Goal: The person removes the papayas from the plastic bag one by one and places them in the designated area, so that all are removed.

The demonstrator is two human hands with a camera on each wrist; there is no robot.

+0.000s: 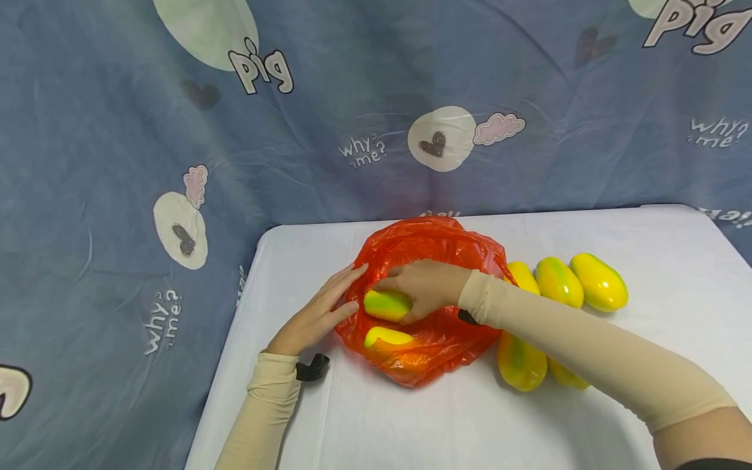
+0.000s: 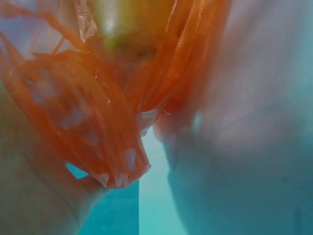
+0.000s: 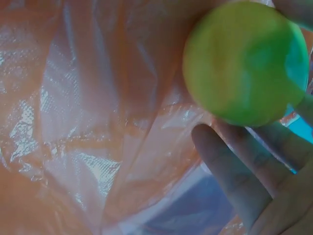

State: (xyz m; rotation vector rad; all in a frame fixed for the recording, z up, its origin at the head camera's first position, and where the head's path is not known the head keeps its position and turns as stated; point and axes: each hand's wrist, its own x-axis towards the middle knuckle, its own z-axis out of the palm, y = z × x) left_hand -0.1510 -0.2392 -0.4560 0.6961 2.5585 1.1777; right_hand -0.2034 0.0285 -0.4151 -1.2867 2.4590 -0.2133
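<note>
A red plastic bag (image 1: 435, 241) lies with its mouth spread on the white table. My left hand (image 1: 320, 313) rests at the bag's left rim, fingers and thumb extended and spread apart over the plastic. In the left wrist view, folds of the bag (image 2: 88, 112) hang close by this hand. My right hand (image 1: 431, 287) reaches inside the bag and grips a yellow-green mango (image 1: 384, 305), thumb and fingers on opposite sides. The right wrist view shows this mango (image 3: 239, 63) end-on beside the fingers (image 3: 230, 171). A second mango (image 1: 388, 337) lies in the bag's front part.
Several more mangoes stand right of the bag, including one at the far end (image 1: 599, 282), one beside it (image 1: 558, 282) and one nearer the front (image 1: 521, 362). My right forearm passes over this group. A blue printed cloth (image 1: 352, 85) hangs behind the table (image 1: 399, 431).
</note>
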